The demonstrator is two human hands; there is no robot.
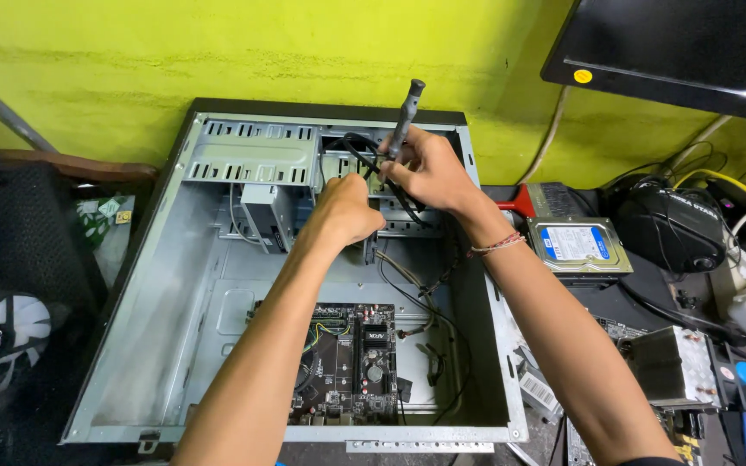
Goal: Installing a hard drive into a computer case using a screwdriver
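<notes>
Grey sheet-metal computer case (209, 285) lies open on its side against the yellow-green wall, so the bay is reachable from above. Black motherboard (351, 362) sits on the case floor. Left hand (347, 210) is closed in a loose fist at the perforated steel drive cage (252, 154), likely bracing; what it grips is hidden. Right hand (429, 173) is clamped on a dark slim-handled screwdriver (404, 116), upright, tip down among black cables. Bare silver hard drive with blue label (578, 244) rests outside, right of the case.
</notes>
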